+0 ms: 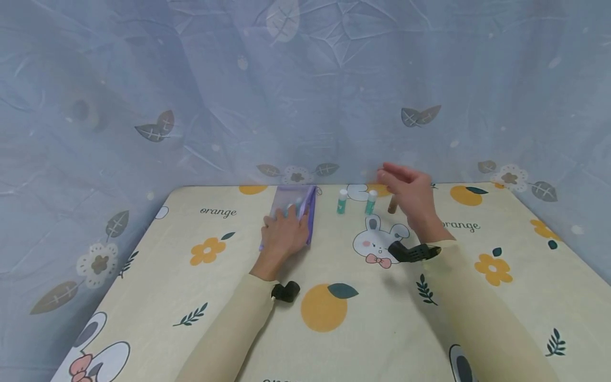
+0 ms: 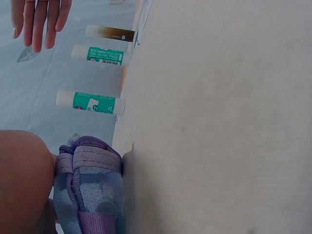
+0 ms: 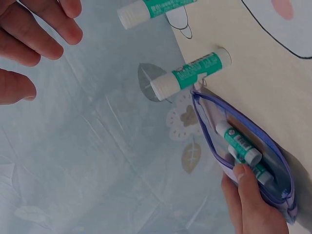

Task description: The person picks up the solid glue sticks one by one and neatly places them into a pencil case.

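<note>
My left hand (image 1: 285,232) grips the near wall of a purple mesh zip pouch (image 1: 312,215), its thumb at the opening. In the right wrist view the pouch's mouth gapes, and two green-and-white glue sticks (image 3: 239,144) lie inside. To the right of the pouch, two more glue sticks, one nearer (image 1: 341,202) and one farther along (image 1: 371,202), stand upright on the table. A brown tube with a pale top (image 2: 114,33) stands beyond them. Above and beside that tube my right hand (image 1: 411,195) is raised with relaxed fingers, holding nothing.
A cream cloth printed with oranges, flowers and rabbits covers the table (image 1: 243,323). Behind it hangs a blue-grey curtain (image 1: 296,95) with leaf prints, close to the table's back edge, where the pouch and sticks stand. Each wrist wears a black camera strap (image 1: 414,252).
</note>
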Available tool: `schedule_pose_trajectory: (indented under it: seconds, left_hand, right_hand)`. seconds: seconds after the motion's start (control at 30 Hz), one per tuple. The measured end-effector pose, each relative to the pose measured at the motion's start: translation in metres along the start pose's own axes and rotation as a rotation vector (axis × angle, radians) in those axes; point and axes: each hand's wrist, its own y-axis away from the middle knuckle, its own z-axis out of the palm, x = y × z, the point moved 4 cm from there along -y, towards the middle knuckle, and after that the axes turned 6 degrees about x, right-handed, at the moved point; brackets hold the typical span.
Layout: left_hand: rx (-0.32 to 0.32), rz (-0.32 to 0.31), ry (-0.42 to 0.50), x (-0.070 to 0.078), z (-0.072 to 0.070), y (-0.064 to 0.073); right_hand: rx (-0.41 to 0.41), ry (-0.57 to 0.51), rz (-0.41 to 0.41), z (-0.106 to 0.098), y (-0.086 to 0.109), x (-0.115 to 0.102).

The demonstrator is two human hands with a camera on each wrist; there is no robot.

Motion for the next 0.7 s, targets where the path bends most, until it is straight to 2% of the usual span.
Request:
schedule_pose_trajectory:
  seconds: [0.33, 0.7]
  left_hand:
    - [0.005, 0.001, 0.005, 0.0, 0.0, 0.001]
    - [0.007, -0.002, 0.007, -0.001, 0.0, 0.0]
  right_hand:
    - [0.032, -0.004, -0.022, -0.009, -0.003, 0.001]
    - [0.052, -0.001, 0.004, -0.021, -0.007, 0.003]
